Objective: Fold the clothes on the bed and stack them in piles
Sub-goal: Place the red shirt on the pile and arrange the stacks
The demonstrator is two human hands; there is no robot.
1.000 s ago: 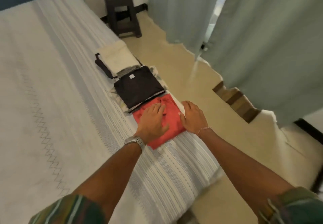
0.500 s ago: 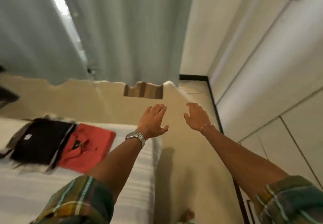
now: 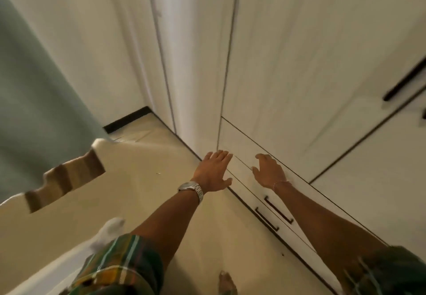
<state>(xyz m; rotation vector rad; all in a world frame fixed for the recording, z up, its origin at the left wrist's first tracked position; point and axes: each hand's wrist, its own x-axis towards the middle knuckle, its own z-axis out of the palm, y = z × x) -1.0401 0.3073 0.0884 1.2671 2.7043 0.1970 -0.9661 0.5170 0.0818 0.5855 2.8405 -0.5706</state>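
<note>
White wardrobe doors (image 3: 299, 68) and a beige floor (image 3: 147, 193) fill the head view; the bed and the clothes are not visible here. Both the left hand (image 3: 213, 171) and the right hand (image 3: 268, 171) are stretched forward, fingers loose and holding nothing. I judge that no folding is in hand; the next move needs a turn toward clothes left to fold, if any.

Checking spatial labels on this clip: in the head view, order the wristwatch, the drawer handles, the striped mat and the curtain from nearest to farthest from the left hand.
1. Wristwatch, on the wrist of the left hand.
2. Drawer handles, low on the right.
3. Striped mat, on the floor to the left.
4. Curtain, far left.
</note>
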